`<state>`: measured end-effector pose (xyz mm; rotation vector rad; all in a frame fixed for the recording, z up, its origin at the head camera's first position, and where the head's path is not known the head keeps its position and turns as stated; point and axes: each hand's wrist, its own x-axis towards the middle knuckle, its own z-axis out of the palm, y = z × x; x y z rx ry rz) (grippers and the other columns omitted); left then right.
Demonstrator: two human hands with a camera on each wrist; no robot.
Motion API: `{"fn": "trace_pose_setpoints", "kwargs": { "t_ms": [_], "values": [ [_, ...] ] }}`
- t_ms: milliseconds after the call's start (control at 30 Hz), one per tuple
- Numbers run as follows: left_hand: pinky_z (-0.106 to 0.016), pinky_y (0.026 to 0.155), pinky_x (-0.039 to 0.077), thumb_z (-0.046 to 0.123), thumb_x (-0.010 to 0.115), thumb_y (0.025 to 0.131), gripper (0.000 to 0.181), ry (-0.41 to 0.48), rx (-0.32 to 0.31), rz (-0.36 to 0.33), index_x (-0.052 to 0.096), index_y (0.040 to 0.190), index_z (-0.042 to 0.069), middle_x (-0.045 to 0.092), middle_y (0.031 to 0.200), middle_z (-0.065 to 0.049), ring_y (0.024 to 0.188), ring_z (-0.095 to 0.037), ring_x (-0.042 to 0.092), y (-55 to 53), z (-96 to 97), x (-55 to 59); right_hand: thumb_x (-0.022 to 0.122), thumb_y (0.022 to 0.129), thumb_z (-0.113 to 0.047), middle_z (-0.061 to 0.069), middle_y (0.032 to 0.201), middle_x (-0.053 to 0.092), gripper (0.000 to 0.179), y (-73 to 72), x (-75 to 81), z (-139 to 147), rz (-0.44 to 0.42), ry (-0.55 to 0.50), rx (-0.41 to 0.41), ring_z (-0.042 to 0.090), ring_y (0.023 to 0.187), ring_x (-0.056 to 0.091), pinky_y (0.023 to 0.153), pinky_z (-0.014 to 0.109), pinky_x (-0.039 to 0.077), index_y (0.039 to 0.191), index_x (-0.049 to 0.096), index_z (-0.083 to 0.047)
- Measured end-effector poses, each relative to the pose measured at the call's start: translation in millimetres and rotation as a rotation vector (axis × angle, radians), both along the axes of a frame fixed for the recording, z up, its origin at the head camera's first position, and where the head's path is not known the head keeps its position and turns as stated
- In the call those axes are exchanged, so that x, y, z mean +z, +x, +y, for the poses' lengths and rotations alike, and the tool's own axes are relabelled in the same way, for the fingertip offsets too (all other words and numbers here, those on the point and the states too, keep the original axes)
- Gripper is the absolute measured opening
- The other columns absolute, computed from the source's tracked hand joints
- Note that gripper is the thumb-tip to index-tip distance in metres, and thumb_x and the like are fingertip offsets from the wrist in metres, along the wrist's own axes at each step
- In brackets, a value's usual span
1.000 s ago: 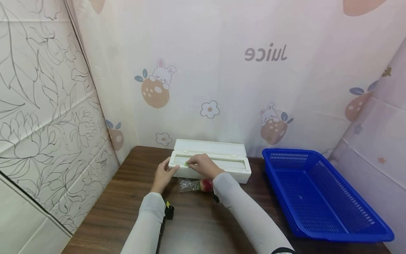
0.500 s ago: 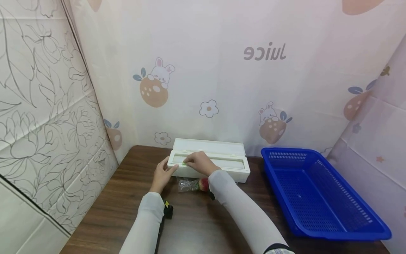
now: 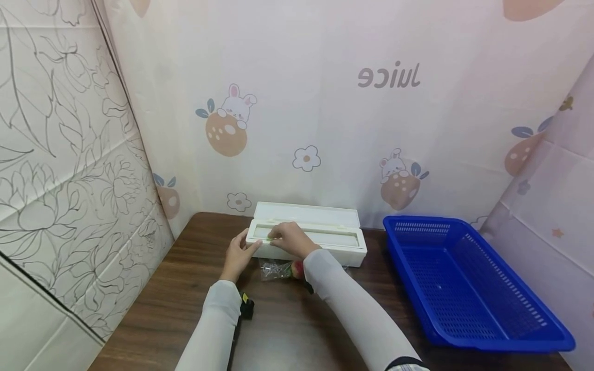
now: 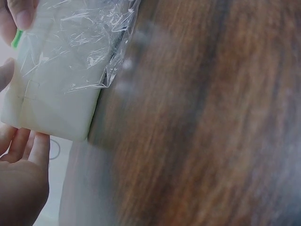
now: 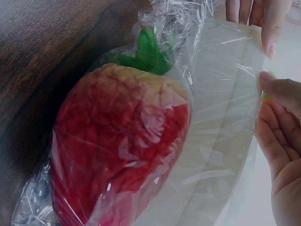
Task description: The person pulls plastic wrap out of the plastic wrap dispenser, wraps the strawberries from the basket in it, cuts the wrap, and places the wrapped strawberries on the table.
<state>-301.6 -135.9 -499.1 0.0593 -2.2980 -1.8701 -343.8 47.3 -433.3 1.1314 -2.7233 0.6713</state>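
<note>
A long white cling film dispenser [image 3: 325, 256] stands near the back of the table with its lid [image 3: 306, 214] raised. My left hand [image 3: 237, 255] holds its left end, thumb at the front edge and fingers round the end. My right hand [image 3: 292, 239] pinches a small green slider [image 3: 269, 238] at the left part of the dispenser's top; the fingers hide most of it. Clear film [image 4: 89, 42] hangs over the front. Before the dispenser lies a red strawberry-shaped piece [image 5: 122, 146] with green leaves, covered in clear film and partly hidden by my right sleeve in the head view.
A blue plastic basket [image 3: 506, 344] stands to the right on the brown wooden table [image 3: 185, 263]. A printed curtain [image 3: 325, 103] rises directly behind the dispenser. Another patterned sheet [image 3: 69, 154] closes off the left side.
My right hand has shifted slightly left along the dispenser with the green slider, and its sleeve covers more of the strawberry. My left hand stays on the dispenser's end.
</note>
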Motion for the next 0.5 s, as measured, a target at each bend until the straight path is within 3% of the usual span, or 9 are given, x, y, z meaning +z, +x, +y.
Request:
{"fn": "trace_pose_setpoints", "kwargs": {
  "t_ms": [500],
  "values": [
    [-0.039, 0.106, 0.036, 0.043, 0.068, 0.081, 0.077, -0.015, 0.017, -0.023, 0.036, 0.142, 0.010, 0.031, 0.141, -0.018, 0.128, -0.027, 0.036, -2.0, -0.4, -2.1, 0.061, 0.085, 0.000, 0.002, 0.110, 0.068, 0.030, 5.5, 1.6, -7.5, 0.024, 0.046, 0.072, 0.013, 0.100, 0.060, 0.087, 0.032, 0.053, 0.112, 0.067, -0.011]
  ]
}}
